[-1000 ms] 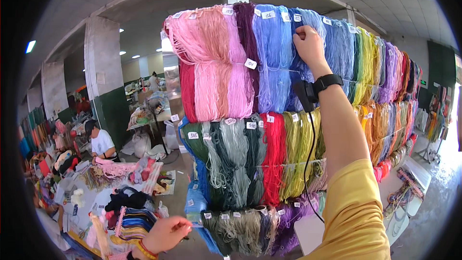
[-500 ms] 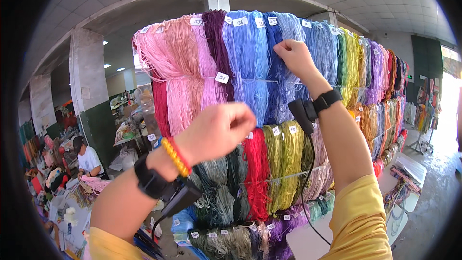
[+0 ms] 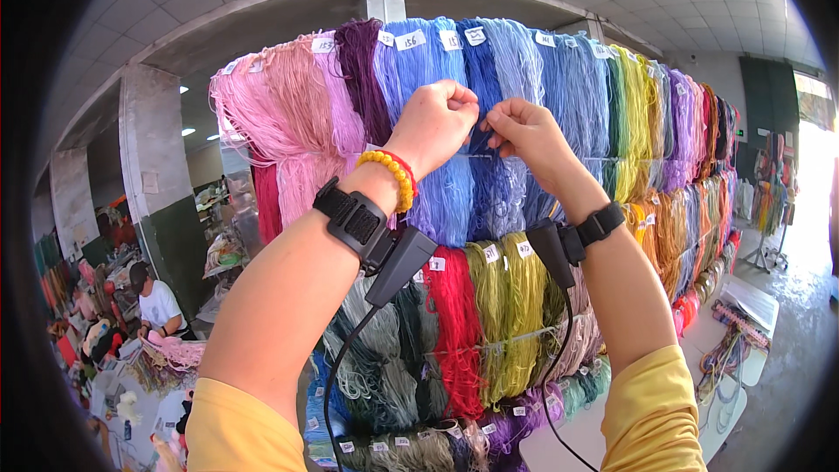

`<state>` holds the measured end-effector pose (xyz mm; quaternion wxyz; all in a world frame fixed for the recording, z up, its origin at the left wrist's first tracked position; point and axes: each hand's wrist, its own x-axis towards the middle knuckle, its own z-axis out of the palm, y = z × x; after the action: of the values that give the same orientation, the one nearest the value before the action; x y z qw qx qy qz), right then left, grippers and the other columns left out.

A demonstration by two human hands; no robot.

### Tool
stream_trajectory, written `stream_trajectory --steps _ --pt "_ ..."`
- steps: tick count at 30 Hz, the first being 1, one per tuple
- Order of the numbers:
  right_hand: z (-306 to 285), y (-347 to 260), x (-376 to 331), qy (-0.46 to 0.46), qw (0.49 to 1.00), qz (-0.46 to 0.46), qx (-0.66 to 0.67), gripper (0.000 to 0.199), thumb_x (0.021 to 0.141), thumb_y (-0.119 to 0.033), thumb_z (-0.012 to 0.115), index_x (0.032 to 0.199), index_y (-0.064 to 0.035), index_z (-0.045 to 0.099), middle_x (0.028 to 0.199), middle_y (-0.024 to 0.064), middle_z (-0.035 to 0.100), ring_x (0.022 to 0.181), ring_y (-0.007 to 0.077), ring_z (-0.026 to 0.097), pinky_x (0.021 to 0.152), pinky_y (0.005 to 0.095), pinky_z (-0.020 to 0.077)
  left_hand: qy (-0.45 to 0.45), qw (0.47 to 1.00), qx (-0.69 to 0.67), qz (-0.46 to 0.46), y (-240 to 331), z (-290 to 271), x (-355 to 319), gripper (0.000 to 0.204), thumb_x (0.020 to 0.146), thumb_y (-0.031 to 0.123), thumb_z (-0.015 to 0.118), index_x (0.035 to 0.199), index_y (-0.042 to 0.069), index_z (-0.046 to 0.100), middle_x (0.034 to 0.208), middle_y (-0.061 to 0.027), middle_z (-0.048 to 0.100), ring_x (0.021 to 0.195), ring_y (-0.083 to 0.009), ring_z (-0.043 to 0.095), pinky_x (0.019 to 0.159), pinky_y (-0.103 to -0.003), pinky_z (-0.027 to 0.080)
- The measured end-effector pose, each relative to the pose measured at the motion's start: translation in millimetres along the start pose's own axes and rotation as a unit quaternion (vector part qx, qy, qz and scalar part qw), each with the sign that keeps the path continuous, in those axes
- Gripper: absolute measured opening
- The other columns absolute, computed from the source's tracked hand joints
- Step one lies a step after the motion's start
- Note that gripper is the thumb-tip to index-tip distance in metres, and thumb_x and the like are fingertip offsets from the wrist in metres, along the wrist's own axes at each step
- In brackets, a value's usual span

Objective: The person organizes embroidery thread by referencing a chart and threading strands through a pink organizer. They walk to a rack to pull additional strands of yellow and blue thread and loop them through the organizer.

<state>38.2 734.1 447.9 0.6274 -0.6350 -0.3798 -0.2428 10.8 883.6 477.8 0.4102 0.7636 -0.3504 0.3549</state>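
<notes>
Both my hands are raised in front of a dark blue skein of thread (image 3: 482, 77) hanging on the rack. My left hand (image 3: 433, 125) is pinched closed, its fingertips at the skein's left side. Just right of it, slightly lower, my right hand (image 3: 528, 142) has its thumb and fingers pressed together. What either hand pinches, if anything, is too fine to make out. Blue skeins (image 3: 404, 79) hang behind my left hand, and a pale blue skein (image 3: 517, 68) is behind my right. White paper tags (image 3: 474, 36) mark the tops.
Further left hang dark purple (image 3: 357, 57) and pink skeins (image 3: 293, 96). Lower down are red (image 3: 454, 332) and olive skeins (image 3: 516, 323). Black cables run from the devices on my wrists. A white table (image 3: 752, 310) stands at right; a seated person (image 3: 162, 301) works at far left.
My left hand has moved up and right to the dark blue skein. My right hand has dropped slightly from the skein's upper part, so the hands are now close together.
</notes>
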Motion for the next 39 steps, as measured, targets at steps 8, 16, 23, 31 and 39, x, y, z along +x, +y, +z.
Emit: stream_trajectory --steps 8,16,23,31,39 --pt "-3 3 -8 -0.010 0.998 0.011 0.059 0.013 0.084 -0.017 0.051 0.084 -0.0037 0.052 0.070 0.0018 0.055 0.056 0.0073 0.050 0.051 0.0199 0.0405 0.027 0.996 -0.056 -0.057 0 14 -1 0.018 0.081 0.013 0.052 0.092 -0.002 0.056 0.071 -0.0043 0.055 0.054 -0.0087 0.050 0.049 -0.021 0.042" --pt "-5 7 -8 -0.022 0.991 0.028 0.129 0.010 0.080 -0.015 0.053 0.083 -0.0046 0.052 0.066 0.0003 0.050 0.053 0.0080 0.049 0.049 0.0203 0.0398 0.024 0.997 -0.039 -0.055 -12 14 -3 0.017 0.082 0.013 0.050 0.091 0.000 0.056 0.069 -0.0024 0.053 0.056 -0.0075 0.049 0.048 -0.020 0.041" --pt "-3 8 -6 0.045 0.997 0.014 0.066 0.016 0.077 -0.017 0.058 0.083 -0.0022 0.053 0.062 -0.0009 0.049 0.050 0.0058 0.046 0.045 0.0207 0.0380 0.058 0.998 -0.016 0.000 -22 14 -3 0.015 0.081 0.011 0.051 0.089 0.000 0.057 0.067 -0.0007 0.053 0.054 -0.0063 0.048 0.047 -0.021 0.041" --pt "7 4 -1 0.103 0.991 -0.037 -0.077 0.021 0.075 -0.017 0.061 0.083 0.0020 0.056 0.057 -0.0035 0.046 0.050 0.0026 0.040 0.043 0.0198 0.0311 0.060 0.998 0.024 0.014 -23 17 -3 0.015 0.080 0.011 0.051 0.088 0.000 0.057 0.065 0.0004 0.053 0.055 -0.0055 0.048 0.047 -0.021 0.040" --pt "8 5 -6 0.076 0.996 0.011 0.051 0.014 0.077 -0.016 0.060 0.081 -0.0016 0.058 0.056 -0.0042 0.046 0.045 0.0019 0.036 0.040 0.0182 0.0261 0.096 0.987 -0.121 -0.046 -4 7 0 0.016 0.081 0.014 0.053 0.089 0.001 0.057 0.065 0.0003 0.052 0.057 -0.0057 0.048 0.048 -0.019 0.040"
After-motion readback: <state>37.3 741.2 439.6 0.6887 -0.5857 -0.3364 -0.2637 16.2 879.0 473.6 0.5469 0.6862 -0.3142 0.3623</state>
